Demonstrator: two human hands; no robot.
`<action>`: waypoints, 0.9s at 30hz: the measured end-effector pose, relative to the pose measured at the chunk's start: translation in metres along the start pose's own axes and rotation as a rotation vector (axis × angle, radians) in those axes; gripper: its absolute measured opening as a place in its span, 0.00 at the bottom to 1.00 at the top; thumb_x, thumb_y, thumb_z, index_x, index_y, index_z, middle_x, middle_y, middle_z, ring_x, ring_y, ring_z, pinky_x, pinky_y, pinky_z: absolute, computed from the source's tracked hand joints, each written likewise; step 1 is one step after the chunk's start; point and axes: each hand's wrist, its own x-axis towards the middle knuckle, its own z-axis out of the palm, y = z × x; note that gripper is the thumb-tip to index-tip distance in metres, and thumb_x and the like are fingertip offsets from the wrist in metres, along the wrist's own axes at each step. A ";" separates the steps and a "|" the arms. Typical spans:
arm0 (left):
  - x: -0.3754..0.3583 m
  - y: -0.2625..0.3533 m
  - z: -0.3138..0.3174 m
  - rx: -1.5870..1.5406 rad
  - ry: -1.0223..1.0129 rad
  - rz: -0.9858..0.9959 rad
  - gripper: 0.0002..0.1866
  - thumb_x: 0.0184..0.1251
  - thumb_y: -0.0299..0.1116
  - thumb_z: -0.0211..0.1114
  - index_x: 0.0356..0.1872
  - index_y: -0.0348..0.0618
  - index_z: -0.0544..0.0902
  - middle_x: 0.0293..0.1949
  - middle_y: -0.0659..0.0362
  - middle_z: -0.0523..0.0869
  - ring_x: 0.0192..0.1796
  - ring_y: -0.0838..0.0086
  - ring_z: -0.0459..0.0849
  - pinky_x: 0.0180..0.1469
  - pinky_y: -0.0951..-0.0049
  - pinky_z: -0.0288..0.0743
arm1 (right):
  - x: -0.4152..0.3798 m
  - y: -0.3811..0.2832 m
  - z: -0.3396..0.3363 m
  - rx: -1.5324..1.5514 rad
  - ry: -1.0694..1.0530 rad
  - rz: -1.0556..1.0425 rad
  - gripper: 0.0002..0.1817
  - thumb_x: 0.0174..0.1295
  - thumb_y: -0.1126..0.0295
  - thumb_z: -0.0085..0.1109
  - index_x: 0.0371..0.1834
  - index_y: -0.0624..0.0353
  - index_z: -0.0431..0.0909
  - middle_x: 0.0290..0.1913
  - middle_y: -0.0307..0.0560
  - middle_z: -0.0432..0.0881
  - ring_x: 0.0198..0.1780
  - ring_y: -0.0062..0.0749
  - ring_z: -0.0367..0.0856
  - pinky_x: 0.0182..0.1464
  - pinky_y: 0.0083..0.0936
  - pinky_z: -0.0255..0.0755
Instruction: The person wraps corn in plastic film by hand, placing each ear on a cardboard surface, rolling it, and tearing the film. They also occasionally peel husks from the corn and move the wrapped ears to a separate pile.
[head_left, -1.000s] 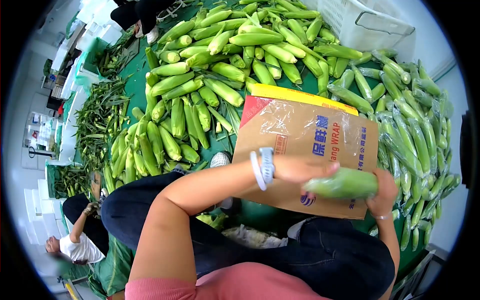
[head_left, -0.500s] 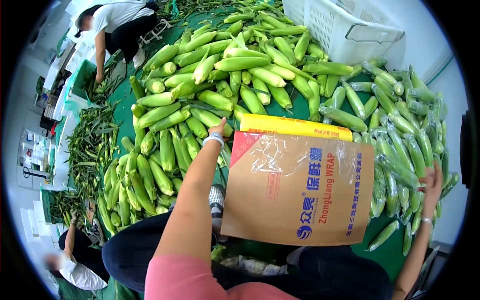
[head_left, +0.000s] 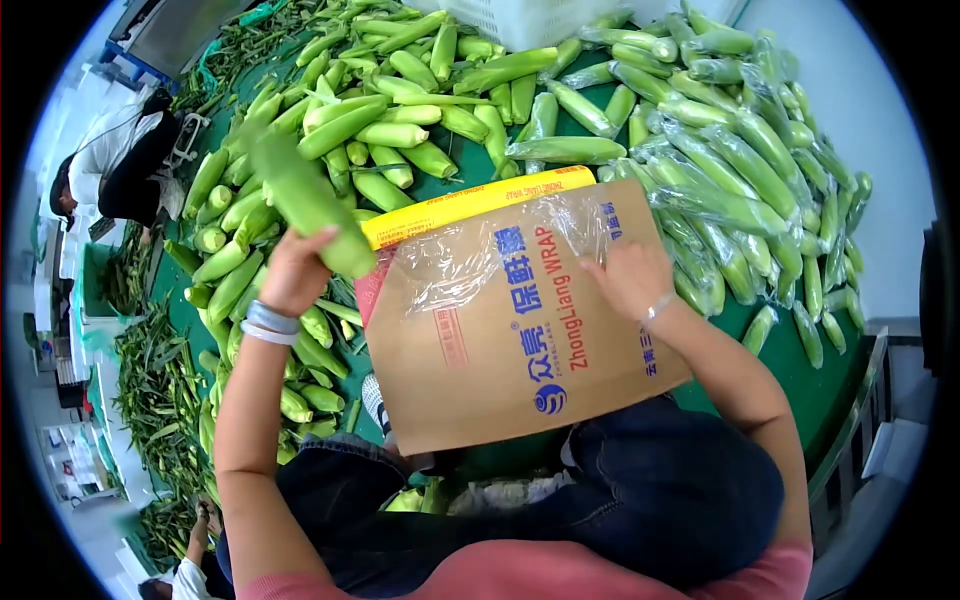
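In my left hand [head_left: 295,275] is a green ear of corn [head_left: 305,200], blurred by motion and tilted, held by its lower end above the left edge of a cardboard box [head_left: 480,370]. A yellow-labelled roll of cling film [head_left: 480,205] lies along the box's far edge. Thin clear cling film [head_left: 450,265] spreads wrinkled over the printed cardboard. My right hand [head_left: 630,280] is over the right part of the box, its fingers curled at the film's edge. The fingertips are partly hidden.
Unwrapped corn [head_left: 400,135] is heaped ahead and to the left. Film-wrapped ears [head_left: 740,180] pile up on the right. A white crate [head_left: 530,20] stands at the back. Stripped husks [head_left: 165,390] lie at left, where two other people [head_left: 120,150] crouch.
My left hand has lifted an ear of corn from the heap. My right hand has come from the wrapped pile to the box. More film now covers the cardboard. The view has shifted.
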 end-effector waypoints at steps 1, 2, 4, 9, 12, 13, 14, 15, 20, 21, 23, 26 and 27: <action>-0.003 -0.004 0.023 0.301 0.017 0.040 0.28 0.58 0.26 0.62 0.59 0.38 0.61 0.51 0.52 0.75 0.53 0.64 0.75 0.59 0.62 0.68 | 0.009 0.007 0.006 0.181 -0.110 -0.046 0.24 0.57 0.49 0.54 0.34 0.64 0.76 0.36 0.54 0.80 0.32 0.45 0.81 0.32 0.35 0.74; -0.006 -0.011 0.045 0.563 -0.008 0.091 0.31 0.55 0.29 0.65 0.60 0.40 0.61 0.52 0.50 0.74 0.55 0.62 0.73 0.59 0.62 0.66 | 0.011 0.015 0.009 0.362 -0.218 -0.094 0.21 0.59 0.53 0.53 0.34 0.65 0.76 0.39 0.55 0.81 0.34 0.44 0.81 0.34 0.35 0.75; 0.019 -0.064 0.077 1.214 -0.029 0.585 0.40 0.46 0.32 0.70 0.62 0.42 0.60 0.47 0.43 0.73 0.55 0.53 0.70 0.57 0.58 0.64 | -0.007 0.050 0.012 0.893 -0.420 -0.108 0.17 0.60 0.59 0.52 0.34 0.66 0.76 0.40 0.55 0.81 0.37 0.42 0.81 0.40 0.35 0.75; 0.009 -0.076 0.136 1.999 -0.024 0.361 0.38 0.48 0.39 0.68 0.62 0.48 0.61 0.45 0.46 0.73 0.48 0.51 0.72 0.45 0.51 0.69 | -0.025 0.115 -0.002 2.124 -0.280 -0.195 0.09 0.62 0.72 0.49 0.37 0.66 0.76 0.43 0.53 0.80 0.49 0.36 0.78 0.57 0.33 0.70; 0.007 -0.087 0.145 1.879 -0.115 0.363 0.38 0.47 0.39 0.69 0.62 0.47 0.61 0.46 0.46 0.72 0.49 0.51 0.72 0.45 0.50 0.69 | 0.007 0.063 -0.037 2.214 -0.074 -0.434 0.08 0.62 0.75 0.48 0.39 0.67 0.76 0.44 0.49 0.78 0.54 0.34 0.73 0.64 0.32 0.61; 0.009 -0.088 0.144 1.901 -0.127 0.369 0.38 0.47 0.39 0.69 0.62 0.47 0.61 0.46 0.46 0.72 0.49 0.51 0.72 0.45 0.50 0.69 | 0.020 0.028 -0.037 1.863 0.008 -0.505 0.07 0.61 0.73 0.51 0.38 0.64 0.75 0.43 0.46 0.77 0.52 0.34 0.74 0.60 0.33 0.63; 0.012 -0.090 0.140 1.843 -0.150 0.438 0.36 0.46 0.38 0.69 0.59 0.46 0.63 0.46 0.46 0.72 0.49 0.51 0.72 0.46 0.51 0.69 | 0.020 -0.004 -0.045 1.404 -0.025 -0.427 0.06 0.61 0.70 0.53 0.38 0.60 0.74 0.40 0.47 0.76 0.50 0.35 0.74 0.55 0.33 0.64; 0.012 -0.092 0.134 1.782 -0.174 0.501 0.35 0.45 0.37 0.69 0.57 0.45 0.65 0.46 0.46 0.72 0.49 0.51 0.72 0.47 0.52 0.68 | 0.045 -0.034 0.004 1.048 0.285 -0.698 0.09 0.59 0.65 0.56 0.40 0.55 0.75 0.42 0.49 0.74 0.51 0.38 0.72 0.52 0.35 0.64; -0.048 -0.098 0.106 1.683 0.183 0.868 0.17 0.51 0.37 0.66 0.38 0.38 0.74 0.37 0.46 0.74 0.43 0.51 0.73 0.47 0.59 0.68 | 0.029 -0.052 0.019 0.355 0.663 -0.787 0.37 0.48 0.52 0.64 0.63 0.39 0.60 0.51 0.52 0.69 0.55 0.45 0.66 0.58 0.42 0.57; -0.047 -0.103 0.101 1.691 0.173 0.862 0.17 0.51 0.37 0.66 0.38 0.38 0.74 0.37 0.46 0.74 0.43 0.51 0.73 0.47 0.59 0.68 | 0.033 -0.054 0.024 0.324 0.634 -0.773 0.40 0.47 0.48 0.62 0.66 0.38 0.58 0.52 0.54 0.68 0.55 0.45 0.66 0.57 0.41 0.57; -0.052 -0.122 0.089 1.941 0.149 0.703 0.12 0.58 0.38 0.59 0.31 0.39 0.74 0.32 0.48 0.75 0.41 0.53 0.74 0.45 0.61 0.69 | 0.031 -0.056 0.016 0.198 0.503 -0.696 0.34 0.52 0.45 0.56 0.63 0.38 0.62 0.50 0.55 0.71 0.54 0.45 0.68 0.53 0.40 0.60; -0.044 -0.121 0.047 2.173 -0.051 0.463 0.07 0.58 0.30 0.51 0.33 0.40 0.75 0.32 0.50 0.78 0.34 0.57 0.79 0.36 0.62 0.75 | 0.027 -0.050 -0.006 0.197 0.222 -0.543 0.30 0.57 0.46 0.51 0.63 0.40 0.63 0.47 0.60 0.73 0.52 0.51 0.70 0.54 0.40 0.60; -0.061 -0.113 0.045 2.160 -0.095 0.349 0.06 0.57 0.29 0.51 0.32 0.40 0.74 0.30 0.50 0.78 0.32 0.57 0.79 0.33 0.63 0.75 | 0.022 -0.046 -0.001 0.199 0.297 -0.539 0.30 0.57 0.46 0.51 0.63 0.40 0.64 0.46 0.59 0.73 0.51 0.50 0.70 0.53 0.40 0.61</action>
